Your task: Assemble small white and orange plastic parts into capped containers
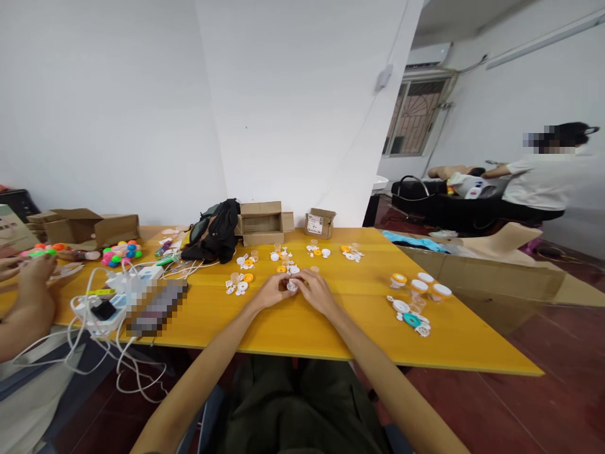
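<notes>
My left hand [272, 291] and my right hand [314, 290] meet over the middle of the yellow table [331, 328]. Both pinch a small white plastic part [292, 285] between their fingertips. Around the hands lie small groups of white and orange plastic pieces [241, 282]. More such pieces [283, 255] lie further back. To the right stand three small clear cups with orange and white lids [420, 285], next to white gear-like parts and a teal disc [412, 319].
Open cardboard boxes [261, 222] and a black bag [216, 234] sit at the table's back edge. A power strip with white cables [101, 309] and coloured balls [121, 252] lie at left, by another person's hand [28, 277]. A person in white stands far right [543, 180].
</notes>
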Available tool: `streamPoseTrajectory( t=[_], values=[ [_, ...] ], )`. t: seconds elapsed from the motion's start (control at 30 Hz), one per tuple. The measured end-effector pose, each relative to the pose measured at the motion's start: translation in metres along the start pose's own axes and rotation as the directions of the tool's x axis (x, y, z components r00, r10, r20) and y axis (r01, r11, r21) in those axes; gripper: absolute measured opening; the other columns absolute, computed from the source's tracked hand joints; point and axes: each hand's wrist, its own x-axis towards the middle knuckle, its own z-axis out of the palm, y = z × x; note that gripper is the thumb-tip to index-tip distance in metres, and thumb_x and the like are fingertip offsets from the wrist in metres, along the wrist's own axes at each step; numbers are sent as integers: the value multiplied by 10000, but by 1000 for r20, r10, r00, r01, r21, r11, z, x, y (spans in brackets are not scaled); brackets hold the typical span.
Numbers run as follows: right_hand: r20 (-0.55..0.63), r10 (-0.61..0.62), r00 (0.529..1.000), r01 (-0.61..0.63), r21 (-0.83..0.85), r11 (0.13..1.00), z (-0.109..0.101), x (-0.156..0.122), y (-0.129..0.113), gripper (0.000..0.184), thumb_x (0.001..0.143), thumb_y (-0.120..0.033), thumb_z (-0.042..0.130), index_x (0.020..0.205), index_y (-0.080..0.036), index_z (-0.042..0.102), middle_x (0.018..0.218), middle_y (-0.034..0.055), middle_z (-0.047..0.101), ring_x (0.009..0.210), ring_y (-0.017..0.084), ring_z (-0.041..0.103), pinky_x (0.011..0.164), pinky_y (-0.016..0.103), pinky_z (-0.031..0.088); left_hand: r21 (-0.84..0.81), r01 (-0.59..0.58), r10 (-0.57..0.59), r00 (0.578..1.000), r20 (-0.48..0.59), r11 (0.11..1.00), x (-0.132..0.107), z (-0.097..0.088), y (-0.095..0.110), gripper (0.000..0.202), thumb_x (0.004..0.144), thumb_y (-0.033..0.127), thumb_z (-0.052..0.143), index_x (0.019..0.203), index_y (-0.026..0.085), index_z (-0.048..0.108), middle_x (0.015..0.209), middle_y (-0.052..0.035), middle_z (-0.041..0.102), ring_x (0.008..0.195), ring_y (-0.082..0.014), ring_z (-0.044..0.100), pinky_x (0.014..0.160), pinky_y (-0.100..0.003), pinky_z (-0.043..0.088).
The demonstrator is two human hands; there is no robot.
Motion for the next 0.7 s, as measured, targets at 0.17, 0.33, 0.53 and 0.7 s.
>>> streamPoseTrajectory(
  t=[0.17,0.33,0.53,0.7],
  values=[
    [-12,150,989,-144,211,967,-2,1,10,276,902,-420,506,848,-222,691,836,56,703,797,215,631,751,343,493,-95,55,-60,997,-56,994,1,-4,0,353,657,334,793,943,153,693,838,-30,705,781,-188,631,768,-309,504],
    [200,279,939,-343,528,777,2,2,19,410,785,-595,613,846,-201,707,760,37,692,702,186,631,664,317,515,-194,41,-66,990,-122,980,3,-7,1,381,609,315,828,931,163,693,938,-56,726,871,-203,654,836,-322,501],
    [309,341,888,-455,707,542,5,2,11,445,609,-539,806,892,-207,723,915,58,726,826,198,665,775,353,549,-267,39,-69,992,-104,963,3,-7,-1,435,606,358,842,961,167,678,980,-68,723,907,-210,664,867,-345,506],
    [294,401,868,-473,737,483,3,2,7,433,527,-512,857,802,-209,715,899,46,730,815,189,662,750,330,550,-255,9,-36,994,-100,967,2,-7,1,432,608,363,846,951,169,669,989,-68,716,927,-209,660,884,-343,496]
  ],
)
